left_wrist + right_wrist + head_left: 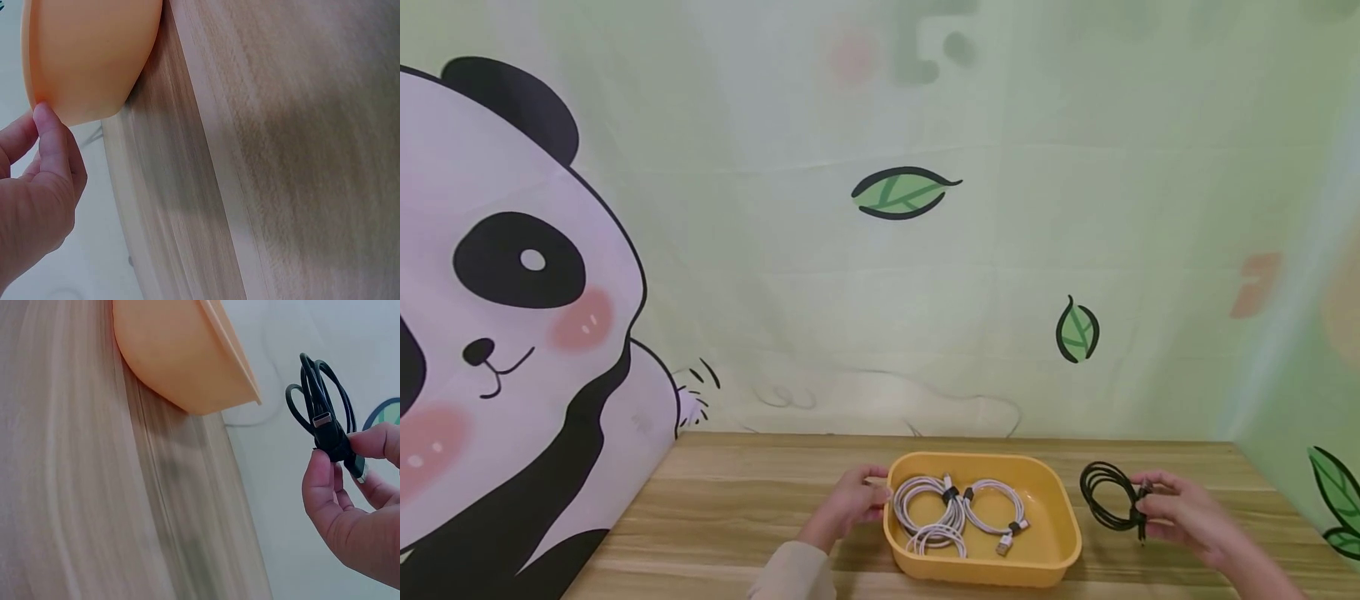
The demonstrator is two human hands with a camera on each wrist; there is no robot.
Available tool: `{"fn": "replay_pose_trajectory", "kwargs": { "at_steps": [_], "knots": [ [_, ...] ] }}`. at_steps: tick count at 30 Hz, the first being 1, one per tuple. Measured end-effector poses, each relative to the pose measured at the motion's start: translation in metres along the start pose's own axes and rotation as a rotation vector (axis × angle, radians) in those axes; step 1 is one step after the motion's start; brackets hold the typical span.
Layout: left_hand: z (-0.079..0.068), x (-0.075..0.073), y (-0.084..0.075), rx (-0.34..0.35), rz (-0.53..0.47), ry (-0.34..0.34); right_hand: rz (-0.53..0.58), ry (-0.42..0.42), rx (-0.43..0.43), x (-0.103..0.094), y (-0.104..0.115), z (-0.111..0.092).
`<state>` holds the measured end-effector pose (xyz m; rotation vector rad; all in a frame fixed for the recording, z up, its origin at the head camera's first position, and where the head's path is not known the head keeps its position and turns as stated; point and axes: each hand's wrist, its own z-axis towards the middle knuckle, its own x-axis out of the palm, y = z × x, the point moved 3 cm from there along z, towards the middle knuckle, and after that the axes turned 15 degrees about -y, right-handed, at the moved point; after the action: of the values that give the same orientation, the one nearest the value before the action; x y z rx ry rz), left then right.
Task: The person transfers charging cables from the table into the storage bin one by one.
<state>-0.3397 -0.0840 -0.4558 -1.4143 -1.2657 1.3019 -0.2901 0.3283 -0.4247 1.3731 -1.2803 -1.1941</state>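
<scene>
My left hand [856, 502] pinches the left rim of a yellow plastic tray [992, 573]; in the left wrist view the thumb and a finger [53, 134] meet at its edge. Inside the tray lie several coiled white cables [928, 529], some bound with black straps; one on the right [1000, 507] shows a USB plug. To the right of the tray, my right hand [1183, 512] holds a coiled black cable [1105, 496] up between thumb and fingers. The right wrist view shows the coil's USB-C plug [322, 420] beside the bound middle.
The tray stands on a wood-grain table [737, 492] near its front. Behind the table hangs a pale green backdrop [760, 250] printed with leaves and a large panda [512, 292] at the left.
</scene>
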Motion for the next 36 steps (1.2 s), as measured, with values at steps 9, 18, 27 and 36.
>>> {"fn": "replay_pose_trajectory", "kwargs": {
  "at_steps": [9,18,27,36],
  "knots": [
    [0.0,0.0,0.0,0.005,-0.007,0.003,-0.124,-0.029,-0.039,0.02,0.01,0.007],
    [0.0,0.0,0.0,-0.002,0.003,-0.003,-0.201,-0.031,-0.081,0.045,0.019,0.013],
    [0.001,0.001,0.001,-0.006,0.009,-0.012,-0.236,-0.037,-0.105,0.062,0.021,0.021],
    [0.001,0.001,0.001,-0.009,0.007,-0.007,-0.248,0.003,-0.133,0.078,0.023,0.026]
  ]
}}
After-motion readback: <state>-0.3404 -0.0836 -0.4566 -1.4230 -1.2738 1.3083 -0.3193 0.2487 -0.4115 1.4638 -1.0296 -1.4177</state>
